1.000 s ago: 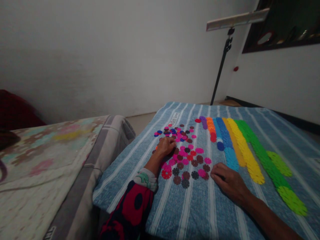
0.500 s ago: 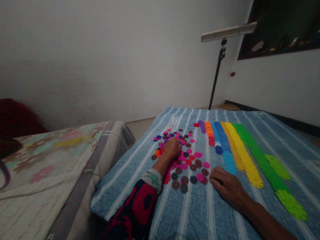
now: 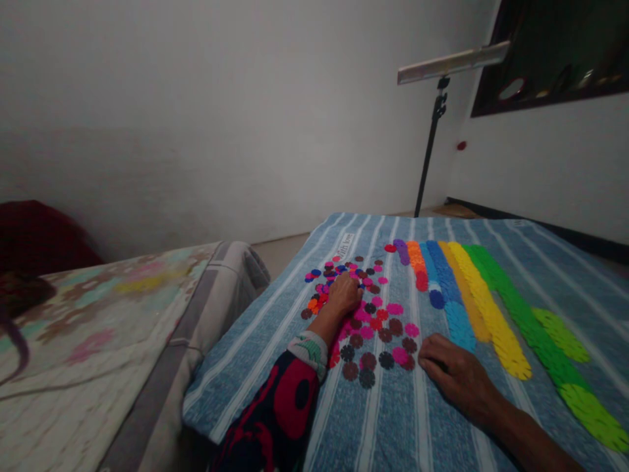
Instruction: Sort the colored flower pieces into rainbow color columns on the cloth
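My left hand (image 3: pixel 344 295) lies knuckles up on a scatter of loose flower-shaped discs (image 3: pixel 373 321), pink, brown, red and blue; its fingers are curled into the pile and hide whatever they pinch. My right hand (image 3: pixel 455 373) rests on the blue striped towel (image 3: pixel 393 419) just right of the discs, fingers bent and pressed down, nothing visible in it. Sorted rows of discs run away to the right: purple (image 3: pixel 401 250), orange and red (image 3: pixel 417 263), blue (image 3: pixel 445 288), yellow (image 3: pixel 486 308) and green (image 3: pixel 531 328).
A mattress with a faded flowery sheet (image 3: pixel 88 341) lies to the left, a gap between it and the towel. A light bar on a black stand (image 3: pixel 432 131) rises behind the towel. White walls stand behind, with a dark window (image 3: pixel 560 52) at the upper right.
My left hand has slid a little right and farther into the pile of loose discs. My right hand has stayed put. The camera has shifted slightly.
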The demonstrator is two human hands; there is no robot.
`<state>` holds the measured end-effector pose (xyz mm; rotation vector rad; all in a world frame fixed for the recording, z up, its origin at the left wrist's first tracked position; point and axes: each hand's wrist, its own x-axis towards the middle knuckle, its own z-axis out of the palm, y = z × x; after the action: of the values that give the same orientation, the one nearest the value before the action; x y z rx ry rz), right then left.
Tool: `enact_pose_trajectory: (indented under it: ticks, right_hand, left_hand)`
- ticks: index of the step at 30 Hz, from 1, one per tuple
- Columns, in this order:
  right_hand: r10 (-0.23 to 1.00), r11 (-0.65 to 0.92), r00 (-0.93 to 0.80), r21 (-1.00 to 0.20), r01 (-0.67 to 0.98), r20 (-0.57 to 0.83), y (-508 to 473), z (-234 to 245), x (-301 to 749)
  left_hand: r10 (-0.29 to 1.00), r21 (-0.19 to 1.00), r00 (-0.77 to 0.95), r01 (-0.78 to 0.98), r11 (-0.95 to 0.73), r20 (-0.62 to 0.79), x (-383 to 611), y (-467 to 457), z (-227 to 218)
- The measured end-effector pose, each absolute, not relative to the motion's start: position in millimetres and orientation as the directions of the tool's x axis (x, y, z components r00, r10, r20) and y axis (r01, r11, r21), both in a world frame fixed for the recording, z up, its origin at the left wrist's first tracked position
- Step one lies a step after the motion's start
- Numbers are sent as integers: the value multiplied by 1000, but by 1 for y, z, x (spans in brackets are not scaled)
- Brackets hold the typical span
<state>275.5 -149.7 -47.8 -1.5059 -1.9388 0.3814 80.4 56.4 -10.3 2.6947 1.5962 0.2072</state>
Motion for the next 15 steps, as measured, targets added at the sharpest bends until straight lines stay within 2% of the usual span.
enact_pose_trajectory:
  ticks: [8,15]
  right_hand:
    - [935,309,-127,-588,748,330,-150,-53,277]
    - [943,298,-134,-597,745,304,-150,-55,276]
  left_hand:
    - [880,99,461,876,-472,113,87,51,-10]
    - [942,244,285,915,-322,177,61,78,-2]
